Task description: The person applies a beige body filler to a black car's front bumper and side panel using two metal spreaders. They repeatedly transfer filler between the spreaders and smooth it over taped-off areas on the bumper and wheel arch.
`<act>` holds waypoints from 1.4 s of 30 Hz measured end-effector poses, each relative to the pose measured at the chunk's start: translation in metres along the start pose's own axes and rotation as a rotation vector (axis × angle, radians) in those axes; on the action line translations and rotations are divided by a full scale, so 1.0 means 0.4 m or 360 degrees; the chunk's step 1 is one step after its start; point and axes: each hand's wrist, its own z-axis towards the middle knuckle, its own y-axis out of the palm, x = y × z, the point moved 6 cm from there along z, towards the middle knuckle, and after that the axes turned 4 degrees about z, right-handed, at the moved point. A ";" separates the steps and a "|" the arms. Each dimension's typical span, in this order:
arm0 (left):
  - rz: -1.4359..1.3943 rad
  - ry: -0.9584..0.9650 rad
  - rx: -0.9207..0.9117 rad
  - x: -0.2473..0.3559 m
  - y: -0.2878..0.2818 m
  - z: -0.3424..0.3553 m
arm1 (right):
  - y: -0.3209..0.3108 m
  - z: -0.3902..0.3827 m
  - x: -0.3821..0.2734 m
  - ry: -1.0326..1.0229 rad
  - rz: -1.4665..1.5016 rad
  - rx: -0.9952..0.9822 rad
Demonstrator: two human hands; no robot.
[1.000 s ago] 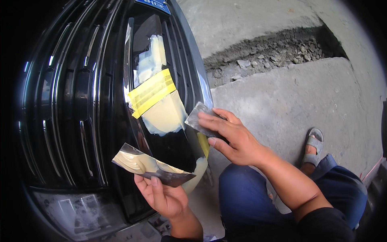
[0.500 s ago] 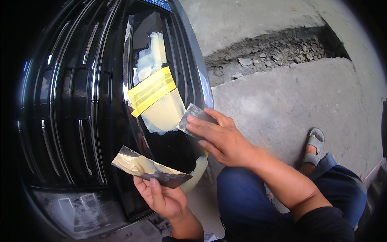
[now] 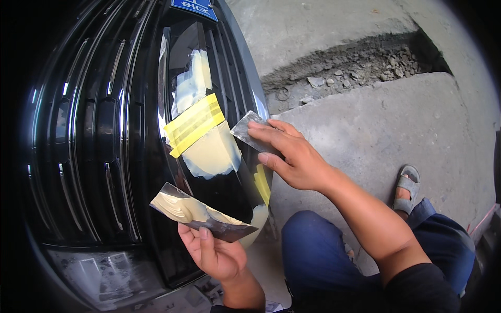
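My left hand [image 3: 211, 253] grips a dark flat plate [image 3: 229, 232] heaped along its top with cream filler [image 3: 180, 206]. My right hand [image 3: 297, 159] holds a small grey spreader [image 3: 245, 128], fingers laid over it, beside the right edge of a cream filler patch [image 3: 209, 151] on the black car grille [image 3: 91, 135]. Yellow tape [image 3: 193, 122] crosses the panel just above that patch. A paler filler patch [image 3: 193, 78] sits higher up, and a second yellow strip [image 3: 261, 182] shows under my right hand.
A blue plate [image 3: 193, 8] is at the grille's top. On the right are concrete ground [image 3: 365, 130] and a trench with rubble [image 3: 381, 68]. My blue-clad knee [image 3: 313, 250] and sandalled foot [image 3: 407, 185] are below right.
My right hand and spreader have moved upward since half a second ago, uncovering more of the lower yellow strip. My left hand with the loaded plate has shifted slightly right.
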 end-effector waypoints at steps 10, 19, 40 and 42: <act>0.0035 0.0017 0.0035 -0.005 -0.030 0.011 | 0.058 -0.050 0.006 -0.0009 0.0176 -0.0096; -0.0001 -0.0090 0.0004 -0.044 0.002 0.025 | -0.008 -0.117 -0.077 0.0266 0.1224 -0.0243; 0.0024 0.0084 0.0069 0.014 -0.015 -0.003 | 0.079 -0.144 0.060 0.0800 0.1857 -0.0058; 0.0036 0.0083 0.0064 0.019 -0.013 -0.009 | 0.075 -0.129 0.054 0.0744 0.1776 -0.0071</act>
